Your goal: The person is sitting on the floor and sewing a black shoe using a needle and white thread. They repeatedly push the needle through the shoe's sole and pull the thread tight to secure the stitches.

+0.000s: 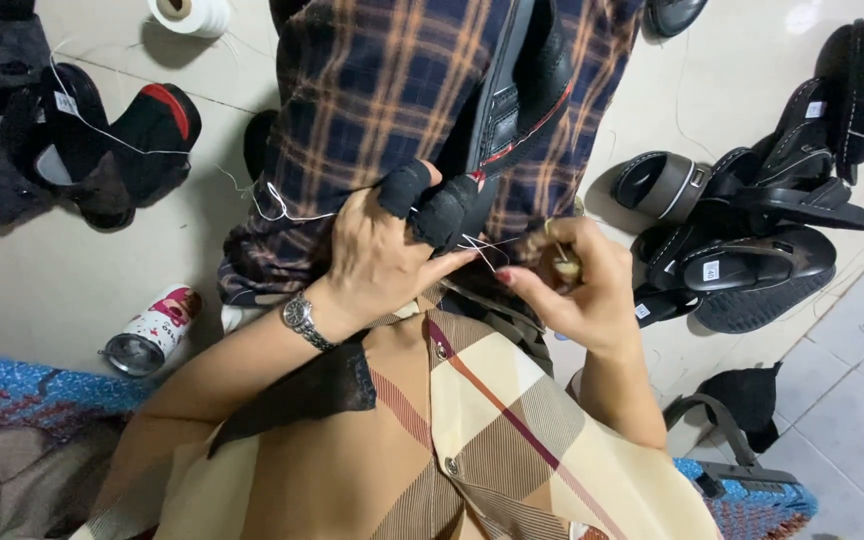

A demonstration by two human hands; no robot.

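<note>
- From the head camera we count two hands at work, one black sandal upper between them, one pile of finished black sandals (752,240) on the floor at right, one spool of white thread (190,14) at top left, and one tipped can (152,330) at lower left.
- Our left hand (377,255), with a wristwatch (302,318) and two black finger guards (422,200), closes its fingers on the sandal upper (517,90) propped against the plaid lap.
- Our right hand (577,285) is pinched shut on white thread (487,248); we cannot tell whether a needle is in it.
- The upper is black leather with red edging and stands upright, touching both the left fingers and the plaid cloth.
</note>
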